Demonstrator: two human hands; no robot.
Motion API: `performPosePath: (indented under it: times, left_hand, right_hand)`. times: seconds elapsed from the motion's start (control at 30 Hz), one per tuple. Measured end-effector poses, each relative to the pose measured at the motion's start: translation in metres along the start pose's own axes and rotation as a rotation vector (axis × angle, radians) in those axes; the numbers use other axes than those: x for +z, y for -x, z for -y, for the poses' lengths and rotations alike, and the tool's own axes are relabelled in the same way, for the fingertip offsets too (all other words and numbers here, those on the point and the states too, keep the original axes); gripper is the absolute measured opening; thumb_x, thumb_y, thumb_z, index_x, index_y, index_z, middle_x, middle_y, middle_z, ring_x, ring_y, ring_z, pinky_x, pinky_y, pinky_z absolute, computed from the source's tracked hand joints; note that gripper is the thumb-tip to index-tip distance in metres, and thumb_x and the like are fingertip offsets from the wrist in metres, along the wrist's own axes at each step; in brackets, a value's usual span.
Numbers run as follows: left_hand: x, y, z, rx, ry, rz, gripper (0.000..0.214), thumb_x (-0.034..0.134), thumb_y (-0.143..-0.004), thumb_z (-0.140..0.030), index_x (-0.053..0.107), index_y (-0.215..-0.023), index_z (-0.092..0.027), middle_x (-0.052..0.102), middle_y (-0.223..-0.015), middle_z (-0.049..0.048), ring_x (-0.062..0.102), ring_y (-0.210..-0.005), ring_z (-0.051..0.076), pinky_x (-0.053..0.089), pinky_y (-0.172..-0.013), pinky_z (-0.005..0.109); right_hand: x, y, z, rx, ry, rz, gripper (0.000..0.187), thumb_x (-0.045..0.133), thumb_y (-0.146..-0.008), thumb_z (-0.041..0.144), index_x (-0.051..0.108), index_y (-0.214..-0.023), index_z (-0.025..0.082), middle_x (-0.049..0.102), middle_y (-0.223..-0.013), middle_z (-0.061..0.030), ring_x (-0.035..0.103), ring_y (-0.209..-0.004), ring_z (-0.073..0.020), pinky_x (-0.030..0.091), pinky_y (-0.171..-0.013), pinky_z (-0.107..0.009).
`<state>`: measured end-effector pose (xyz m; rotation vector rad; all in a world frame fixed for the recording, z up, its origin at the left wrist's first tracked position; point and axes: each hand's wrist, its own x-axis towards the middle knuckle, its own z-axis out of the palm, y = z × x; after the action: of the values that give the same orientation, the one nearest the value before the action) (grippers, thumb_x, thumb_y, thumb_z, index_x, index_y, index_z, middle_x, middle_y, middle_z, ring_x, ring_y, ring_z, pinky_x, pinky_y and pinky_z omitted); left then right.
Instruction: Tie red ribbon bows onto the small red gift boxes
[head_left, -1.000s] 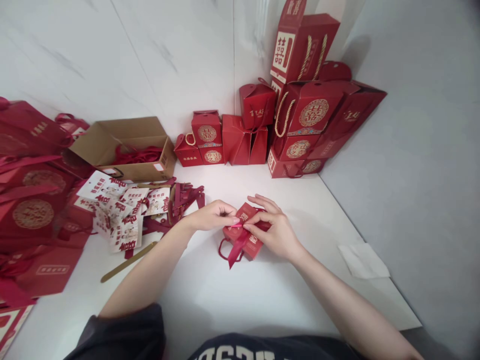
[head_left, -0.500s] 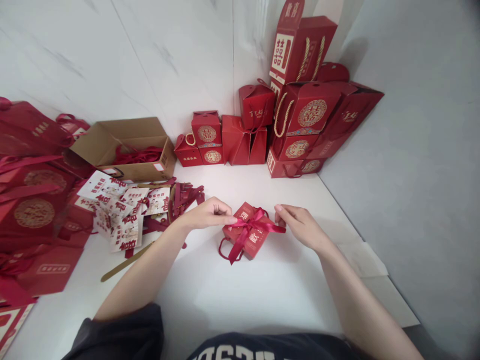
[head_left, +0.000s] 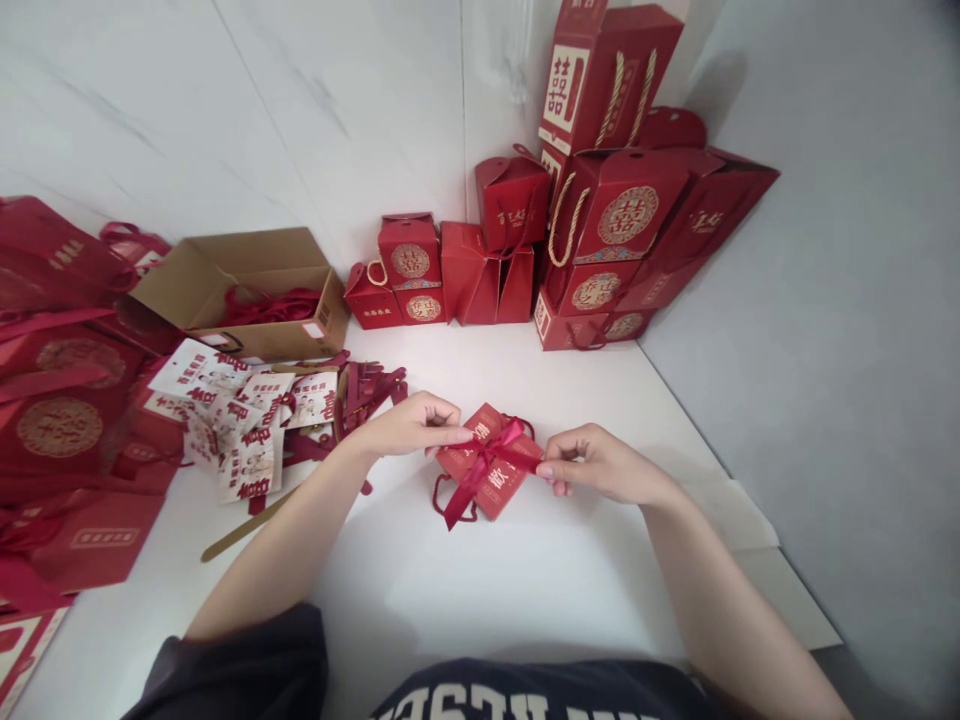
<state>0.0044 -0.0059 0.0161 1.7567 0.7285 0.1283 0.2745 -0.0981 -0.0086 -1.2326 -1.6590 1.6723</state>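
A small red gift box (head_left: 480, 480) with gold characters lies flat on the white table, tied across with a red satin ribbon (head_left: 486, 462). A thin loop handle (head_left: 450, 500) trails from its near left corner. My left hand (head_left: 409, 425) reaches in from the left, fingertips pinching the ribbon at the crossing on top of the box. From the right, my right hand (head_left: 600, 465) pinches the ribbon's end at the box's right corner. The knot is partly hidden behind my left fingertips.
A cardboard carton (head_left: 240, 300) holding red ribbon stands at the back left, beside loose printed cards (head_left: 244, 430) and ribbon bundles (head_left: 367, 395). Red gift bags (head_left: 60, 420) pile at the left. Stacked red boxes (head_left: 592, 230) fill the back corner. A gold strip (head_left: 240, 527) lies near my left arm.
My right hand has moved back in from the right and closed on the ribbon end. The box has shifted slightly left, and the loose ribbon tail now lies across it.
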Motion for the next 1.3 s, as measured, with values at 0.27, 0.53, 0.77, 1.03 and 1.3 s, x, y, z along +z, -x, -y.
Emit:
performPosePath:
  times: [0.27, 0.53, 0.77, 1.03, 1.3]
  left_hand:
    - [0.003, -0.008, 0.014, 0.042, 0.125, 0.009, 0.043, 0.065, -0.077, -0.034, 0.032, -0.056, -0.016, 0.031, -0.052, -0.0078, 0.026, -0.049, 0.005, 0.022, -0.049, 0.02]
    - [0.002, -0.006, 0.011, 0.0, 0.133, -0.004, 0.043, 0.064, -0.078, -0.038, 0.035, -0.054, -0.016, 0.031, -0.047, -0.0079, 0.026, -0.044, 0.004, 0.018, -0.043, 0.019]
    - [-0.003, 0.007, -0.01, 0.011, -0.035, 0.036, 0.029, 0.06, -0.081, -0.036, 0.064, -0.067, -0.012, 0.042, -0.05, -0.0041, 0.032, -0.046, 0.005, 0.023, -0.043, 0.019]
    - [0.013, 0.007, -0.017, 0.009, -0.261, -0.139, 0.049, 0.058, -0.079, -0.049, 0.043, -0.049, -0.014, 0.028, -0.05, -0.0052, 0.023, -0.048, 0.006, 0.018, -0.045, 0.022]
    - [0.024, 0.003, -0.014, -0.052, -0.324, -0.333, 0.056, 0.065, -0.069, -0.057, 0.034, -0.048, -0.016, 0.026, -0.048, -0.0058, 0.022, -0.048, 0.006, 0.016, -0.044, 0.023]
  right_hand:
    - [-0.005, 0.001, -0.002, -0.027, 0.089, 0.036, 0.039, 0.058, -0.084, 0.05, 0.056, -0.065, 0.016, 0.059, -0.06, 0.001, 0.054, -0.059, -0.0116, 0.041, -0.06, -0.024]
    - [-0.022, 0.002, -0.013, 0.05, 0.178, 0.113, 0.028, 0.061, -0.08, 0.043, 0.066, -0.074, 0.016, 0.066, -0.07, -0.0014, 0.06, -0.067, -0.0157, 0.045, -0.063, -0.027]
    - [-0.013, 0.035, 0.013, 0.03, 0.627, -0.442, 0.021, 0.049, -0.09, 0.035, 0.066, -0.09, 0.024, 0.069, -0.076, -0.0012, 0.06, -0.064, -0.0166, 0.043, -0.06, -0.028]
    - [0.103, 0.016, 0.027, -0.415, 1.066, -0.316, 0.045, 0.051, -0.09, 0.024, 0.046, -0.134, 0.019, 0.064, -0.059, -0.002, 0.054, -0.043, -0.0169, 0.036, -0.046, -0.027]
    - [0.108, 0.015, 0.025, -0.322, 1.103, -0.335, 0.025, 0.043, -0.089, 0.01, 0.063, -0.1, 0.018, 0.061, -0.055, -0.0022, 0.057, -0.045, -0.0182, 0.038, -0.046, -0.027]
